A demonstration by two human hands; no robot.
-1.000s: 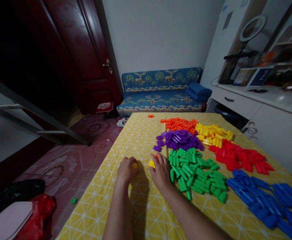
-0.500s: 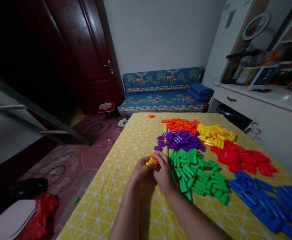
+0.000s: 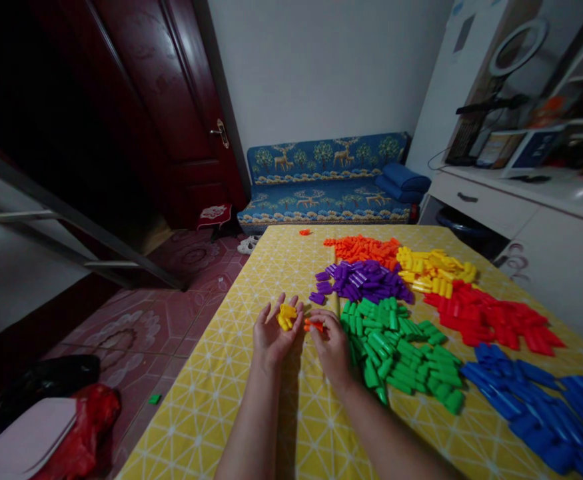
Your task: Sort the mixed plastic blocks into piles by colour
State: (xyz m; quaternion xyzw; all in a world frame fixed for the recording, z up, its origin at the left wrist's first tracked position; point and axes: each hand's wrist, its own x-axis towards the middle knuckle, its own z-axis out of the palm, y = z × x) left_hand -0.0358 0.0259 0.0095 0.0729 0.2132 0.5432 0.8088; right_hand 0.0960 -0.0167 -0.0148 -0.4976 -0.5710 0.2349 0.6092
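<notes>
My left hand (image 3: 274, 337) is turned palm up over the table, its fingers spread and slightly curled. Small yellow plastic pieces (image 3: 286, 317) rest on its palm and fingers. Just to the right, my right hand (image 3: 330, 343) pinches small orange plastic pieces (image 3: 315, 325) between thumb and fingers; part of them is hidden. The pile of green plastic pieces (image 3: 396, 347) lies right beside my right hand. Beyond both hands is a pile of purple pieces (image 3: 371, 280).
Piles of orange (image 3: 364, 249), yellow (image 3: 434, 267), red (image 3: 496, 313) and blue pieces (image 3: 541, 407) lie on the yellow patterned tablecloth (image 3: 211, 393). A lone orange piece (image 3: 304, 232) is near the far edge. On the floor lies a green piece (image 3: 154, 399). A blue sofa (image 3: 316, 200) stands behind.
My hands have drawn apart from being pressed together. The left has turned palm up with the yellow pieces, while the right has moved slightly right with the orange ones.
</notes>
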